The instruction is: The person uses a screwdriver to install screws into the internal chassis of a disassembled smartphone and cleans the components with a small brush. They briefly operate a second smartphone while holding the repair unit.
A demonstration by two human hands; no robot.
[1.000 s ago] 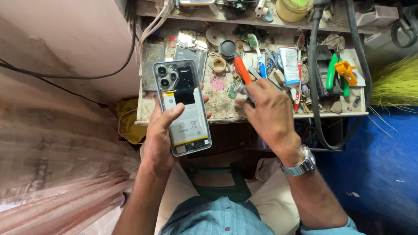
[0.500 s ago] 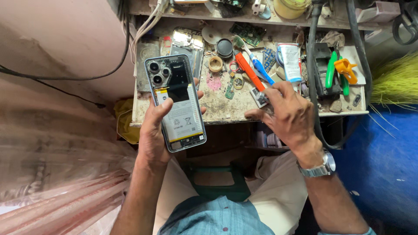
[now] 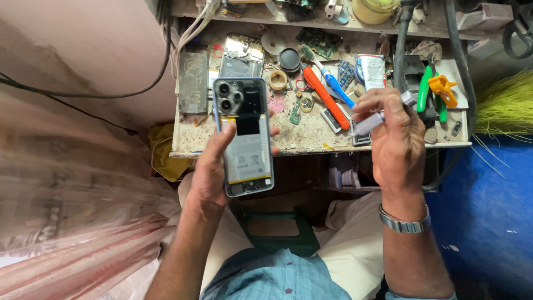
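Phone [image 3: 244,136], back cover off, battery showing: we find it upright in the left hand [image 3: 214,172], fingers clamped round its edges, at the near edge of the workbench [image 3: 311,136]. Right hand [image 3: 395,139], well to its right, pinches a small grey tube [image 3: 369,121]. Orange tool [image 3: 325,94] lies farther back.

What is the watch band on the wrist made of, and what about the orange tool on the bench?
The watch band on the right hand looks like metal: silvery, shiny, built of small links. The orange tool on the bench looks like plastic: bright, even colour with a smooth, dull surface. Its tip is too small to judge.
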